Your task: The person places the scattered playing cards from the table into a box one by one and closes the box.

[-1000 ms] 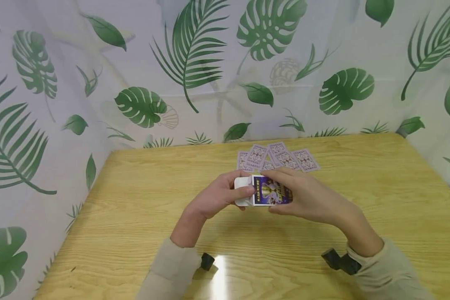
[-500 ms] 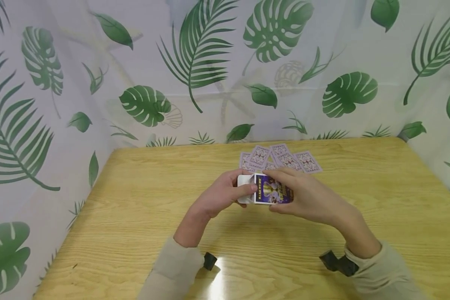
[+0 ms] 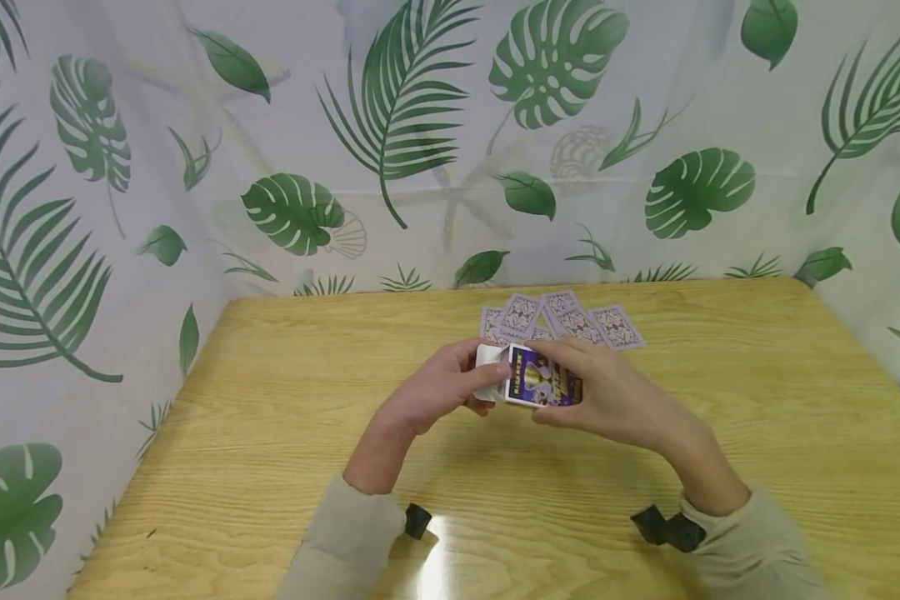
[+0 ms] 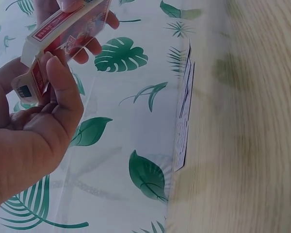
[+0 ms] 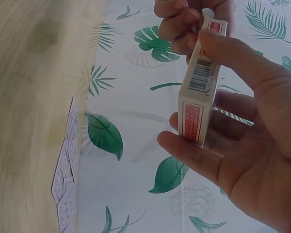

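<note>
Both hands hold a card box [image 3: 527, 377] above the table, its front purple with a gold trophy. My right hand [image 3: 630, 400] grips the body of the box, thumb and fingers on opposite narrow sides. At the other end, a white flap [image 3: 487, 358] stands out, and my left hand [image 3: 431, 392] pinches there with its thumb over the opening. The left wrist view shows the fingers of my left hand [image 4: 43, 131] curled at the flap end of the box [image 4: 56, 29]. A barcode side of the box [image 5: 199, 80] faces the right wrist view. The box's inside is hidden.
Several playing cards [image 3: 617, 327] lie face down, partly overlapping, on the wooden table [image 3: 285, 400] just beyond the hands. A white leaf-print cloth [image 3: 435, 208] hangs behind the table and at its sides. Black wrist mounts [image 3: 417, 521] sit below both forearms.
Both hands keep their hold on the box. The box has tilted slightly, its right end dipping a little. The head view has shifted slightly, and the cards stay where they lie.
</note>
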{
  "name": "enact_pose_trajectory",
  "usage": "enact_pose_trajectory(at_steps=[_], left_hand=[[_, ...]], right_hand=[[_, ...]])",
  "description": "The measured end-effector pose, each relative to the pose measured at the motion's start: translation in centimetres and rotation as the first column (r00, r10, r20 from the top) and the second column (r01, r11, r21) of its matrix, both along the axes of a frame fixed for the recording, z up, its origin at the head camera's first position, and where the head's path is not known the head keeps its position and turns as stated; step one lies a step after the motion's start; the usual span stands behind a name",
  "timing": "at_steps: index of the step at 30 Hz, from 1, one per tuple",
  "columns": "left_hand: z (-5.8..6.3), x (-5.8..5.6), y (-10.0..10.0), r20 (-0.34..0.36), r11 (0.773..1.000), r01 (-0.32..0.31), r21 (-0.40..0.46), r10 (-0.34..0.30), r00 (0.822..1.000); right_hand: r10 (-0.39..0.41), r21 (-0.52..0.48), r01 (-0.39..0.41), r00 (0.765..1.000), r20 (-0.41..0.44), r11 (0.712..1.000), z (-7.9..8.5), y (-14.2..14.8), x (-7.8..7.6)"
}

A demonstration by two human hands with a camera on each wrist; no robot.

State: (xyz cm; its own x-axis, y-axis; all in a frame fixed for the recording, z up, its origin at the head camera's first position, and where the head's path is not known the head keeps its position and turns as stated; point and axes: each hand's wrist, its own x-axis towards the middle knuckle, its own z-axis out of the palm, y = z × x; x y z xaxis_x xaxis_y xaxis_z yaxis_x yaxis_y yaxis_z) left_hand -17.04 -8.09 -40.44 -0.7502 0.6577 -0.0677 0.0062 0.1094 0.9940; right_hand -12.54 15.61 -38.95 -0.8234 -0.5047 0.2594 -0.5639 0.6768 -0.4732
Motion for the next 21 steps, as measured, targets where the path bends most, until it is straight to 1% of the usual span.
enact_pose_trajectory(at_steps=[4, 9, 13, 17, 21], left_hand=[[0.1, -0.2, -0.3, 0.0, 1.0, -0.004, -0.011, 0.004, 1.0], [0.3, -0.3, -0.7, -0.019, 0.999, -0.017, -0.044, 0.017, 1.0], [0.4, -0.3, -1.2, -0.057, 0.995, -0.05, -0.09, 0.045, 0.997], [0.4, -0.5, -1.6, -0.095, 0.985, -0.09, -0.144, 0.076, 0.993], [-0.1, -0.8, -1.8, -0.143, 0.974, -0.116, -0.196, 0.088, 0.986]], right_hand=[[-0.003, -0.029, 0.003, 1.0, 0.015, 1.0, -0.5, -0.2, -0.5], [-0.011, -0.043, 0.012, 1.0, 0.03, 0.999, -1.2, -0.1, -1.1], [-0.048, -0.038, 0.051, 0.995, 0.083, 0.998, -1.5, 0.8, -1.4], [-0.086, -0.015, 0.089, 0.988, 0.129, 0.996, -1.4, 2.3, -1.5], [-0.094, 0.019, 0.092, 0.985, 0.145, 0.996, -1.4, 3.1, -1.7]])
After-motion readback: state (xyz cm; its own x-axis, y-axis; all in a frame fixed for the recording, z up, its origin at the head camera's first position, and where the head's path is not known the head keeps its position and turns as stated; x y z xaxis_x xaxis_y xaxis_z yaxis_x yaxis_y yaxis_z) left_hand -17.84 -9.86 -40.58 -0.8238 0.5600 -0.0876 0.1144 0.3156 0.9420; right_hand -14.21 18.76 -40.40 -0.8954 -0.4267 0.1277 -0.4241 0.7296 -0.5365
